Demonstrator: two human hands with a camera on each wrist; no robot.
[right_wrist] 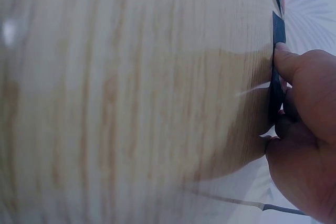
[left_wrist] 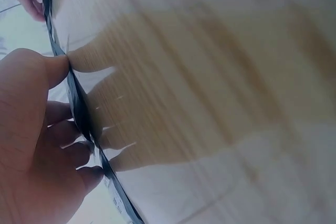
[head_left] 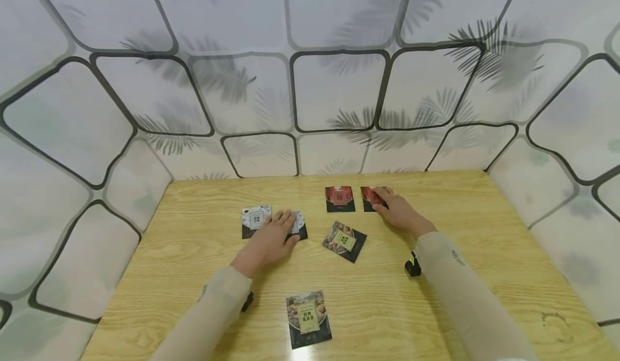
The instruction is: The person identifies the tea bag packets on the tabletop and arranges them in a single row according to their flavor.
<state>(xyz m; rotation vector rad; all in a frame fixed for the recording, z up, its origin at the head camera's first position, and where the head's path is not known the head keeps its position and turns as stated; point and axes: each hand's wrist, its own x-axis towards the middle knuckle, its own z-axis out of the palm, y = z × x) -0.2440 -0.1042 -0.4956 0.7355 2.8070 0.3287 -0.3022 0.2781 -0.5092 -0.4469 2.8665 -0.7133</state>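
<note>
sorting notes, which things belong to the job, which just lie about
Likely job:
flat rectangular white and black packet under left grip
flat red and black packet under right grip

Lying about, perhaps related:
second white packet
second red packet
angled dark yellow-labelled packet
nearer yellow-labelled packet

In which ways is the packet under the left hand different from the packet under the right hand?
Colour: the white packet under the left hand has a pale upper part; the red packet under the right hand has a red one. Place: the white packet lies nearer the person than the red packet. Both have a black lower part and are partly covered.
</note>
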